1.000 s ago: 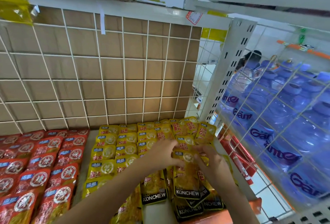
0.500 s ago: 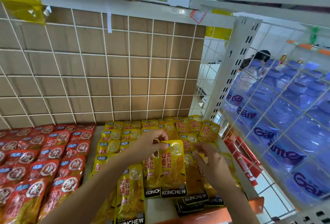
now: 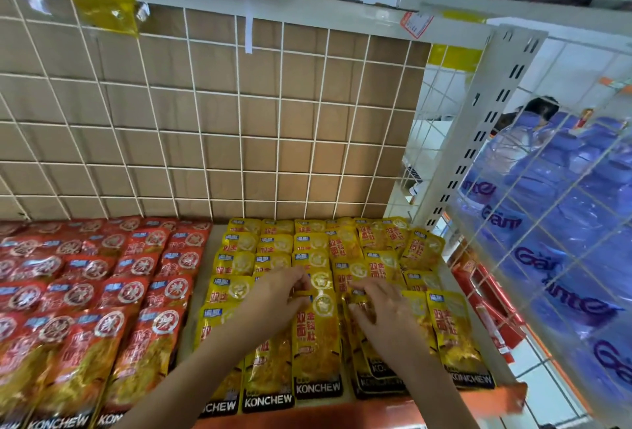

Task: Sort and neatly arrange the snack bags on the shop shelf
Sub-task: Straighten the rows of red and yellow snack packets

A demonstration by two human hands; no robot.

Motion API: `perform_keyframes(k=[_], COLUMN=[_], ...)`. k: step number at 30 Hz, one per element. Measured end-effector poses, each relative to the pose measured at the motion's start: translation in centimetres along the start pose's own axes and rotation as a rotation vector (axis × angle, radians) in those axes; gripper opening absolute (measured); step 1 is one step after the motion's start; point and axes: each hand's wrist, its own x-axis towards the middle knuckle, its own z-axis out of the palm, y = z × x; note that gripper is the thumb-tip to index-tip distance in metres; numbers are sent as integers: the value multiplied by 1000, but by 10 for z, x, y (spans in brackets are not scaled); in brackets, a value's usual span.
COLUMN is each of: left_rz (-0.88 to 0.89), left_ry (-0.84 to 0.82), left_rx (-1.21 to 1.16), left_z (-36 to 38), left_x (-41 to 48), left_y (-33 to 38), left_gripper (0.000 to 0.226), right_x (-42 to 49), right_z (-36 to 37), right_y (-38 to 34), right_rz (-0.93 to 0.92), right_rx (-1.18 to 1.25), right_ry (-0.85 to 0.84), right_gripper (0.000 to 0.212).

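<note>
"KONCHEW" is printed in white on the black bottom band of the yellow bags [image 3: 318,343] at 6 o'clock. The same word is seen on the red bags [image 3: 78,353] at 8 o'clock. Red Chinese characters, 双面金钱肚, are carried on the yellow fronts. Only fragments, "Gän" and "nte", can be read on the bottles [image 3: 561,257] at 3 o'clock. The tag [image 3: 415,23] at 1 o'clock is illegible.

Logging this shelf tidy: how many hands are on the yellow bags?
2: the left hand pinches the top of a front yellow bag; the right hand touches the neighbouring bags beside it.
</note>
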Motion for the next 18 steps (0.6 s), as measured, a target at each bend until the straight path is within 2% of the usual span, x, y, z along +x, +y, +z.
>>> perform_keyframes(k=[2,5,8,10,13,18], left_rz=[36,43,24,10,-8,-22], left_ry=[36,96,138,160,177,115], left_rx=[67,113,142,155,162,186], left_z=[5,9,12,13,14,15], left_x=[-1,-3,-5,-8,-13,-21], left_y=[-2,-4,-7,-9,-11,-9], left_gripper=[13,14,20,26,34,56], right_x=[-1,-1,-1,-1,-1,0], right_z=[3,8,11,9,9,10], right_y=[0,0,2,1,0,0], right_rz=[6,14,25,22,26,8], right_rx=[-26,-22,-43,-52,-53,-61], right_ry=[-13,0,-2,-21,-39,-18], right_gripper=[36,65,75,70,44,35])
